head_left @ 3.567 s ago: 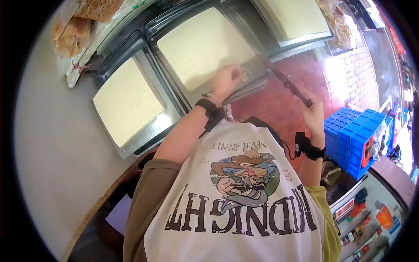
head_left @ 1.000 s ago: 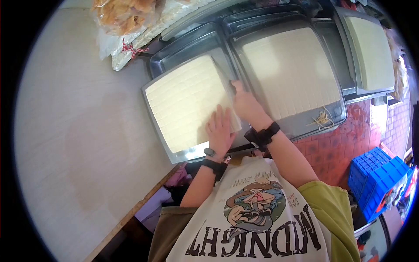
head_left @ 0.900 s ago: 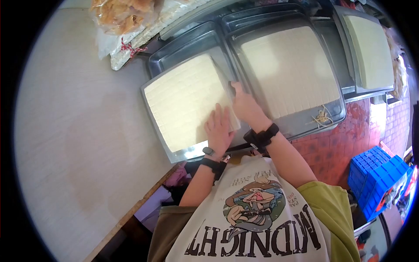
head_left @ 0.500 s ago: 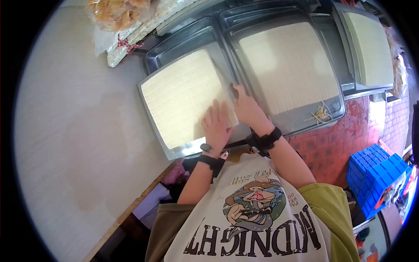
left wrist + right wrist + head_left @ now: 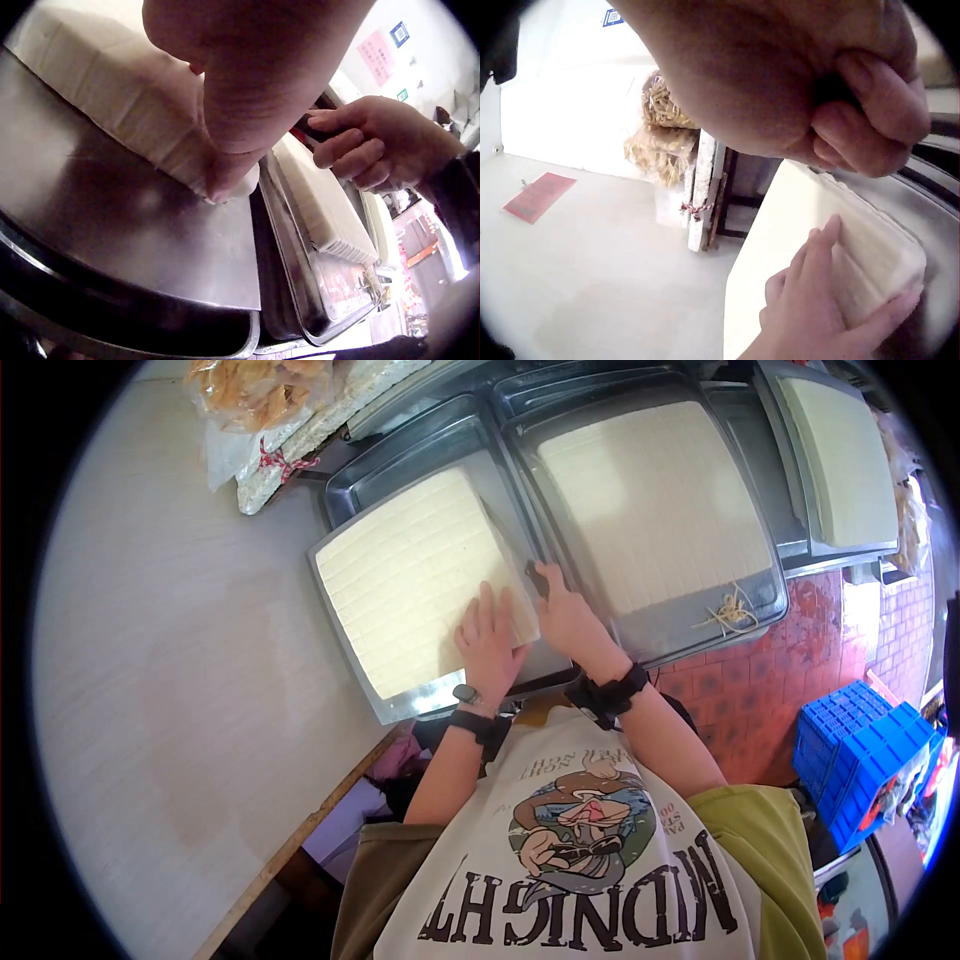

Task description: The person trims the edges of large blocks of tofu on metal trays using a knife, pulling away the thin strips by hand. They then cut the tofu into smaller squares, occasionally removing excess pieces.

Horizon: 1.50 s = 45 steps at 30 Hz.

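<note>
A pale tofu slab [image 5: 410, 580], scored into a grid, lies in the left metal tray [image 5: 400, 705]. My left hand [image 5: 490, 650] rests on its near right corner, fingers stretched along the top. In the right wrist view the left thumb [image 5: 889, 311] touches the end of a strip along the edge. My right hand [image 5: 572, 622] grips the dark handle of a knife [image 5: 535, 572], just right of this slab. The blade runs along the slab's right side, mostly out of sight. The right wrist view shows the right fingers [image 5: 874, 131] curled, with the knife hidden behind them.
A second tofu slab [image 5: 650, 500] sits in the middle tray, with pale strings [image 5: 733, 612] at its near corner. Another slab [image 5: 840, 460] stands far right. A plain counter [image 5: 190, 640] spreads left. Bagged goods [image 5: 260, 395] lie at the back; blue crates [image 5: 865, 760] stand right.
Earlier the left hand was over the middle tray and the right held the knife out over the floor. Both came to the left slab. Over the last second the hands stay nearly still.
</note>
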Motion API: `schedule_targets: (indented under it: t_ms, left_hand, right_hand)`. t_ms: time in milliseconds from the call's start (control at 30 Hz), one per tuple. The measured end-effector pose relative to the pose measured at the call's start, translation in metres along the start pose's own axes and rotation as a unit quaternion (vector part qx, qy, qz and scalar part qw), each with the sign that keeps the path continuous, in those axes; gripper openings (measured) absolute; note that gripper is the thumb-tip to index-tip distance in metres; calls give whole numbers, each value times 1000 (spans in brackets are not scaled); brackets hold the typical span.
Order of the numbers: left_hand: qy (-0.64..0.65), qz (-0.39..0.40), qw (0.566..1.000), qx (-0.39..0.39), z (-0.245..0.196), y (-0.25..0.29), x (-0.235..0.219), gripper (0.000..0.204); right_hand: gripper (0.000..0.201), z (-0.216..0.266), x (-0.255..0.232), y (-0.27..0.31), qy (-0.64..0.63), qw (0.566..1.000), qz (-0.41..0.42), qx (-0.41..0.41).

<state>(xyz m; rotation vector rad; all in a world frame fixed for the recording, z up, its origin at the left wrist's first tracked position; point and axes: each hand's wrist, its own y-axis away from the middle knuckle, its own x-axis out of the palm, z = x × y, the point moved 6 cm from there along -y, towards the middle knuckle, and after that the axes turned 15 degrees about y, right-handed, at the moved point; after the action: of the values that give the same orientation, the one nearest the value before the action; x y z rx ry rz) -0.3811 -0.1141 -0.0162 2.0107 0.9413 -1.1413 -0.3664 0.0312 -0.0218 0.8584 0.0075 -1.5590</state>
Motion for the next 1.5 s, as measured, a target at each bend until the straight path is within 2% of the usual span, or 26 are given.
schedule_targets:
  t_ms: [733,900,1433,1500]
  left_hand:
    - [3,-4,1000,6,3,1,2,94]
    - [2,-6,1000,8,2,2,2,94]
    - [-15,3,1000,1,2,2,2,94]
    - [-13,4,1000,0,1,1,3,94]
  right_hand:
    - [47,-13,2,31,-25,999,-19,-9]
    - [48,-15,1,38,-26,999,16,24]
    - [47,-26,2,57,-45,999,-2,17]
    - [46,-28,2,60,-49,997,35,48]
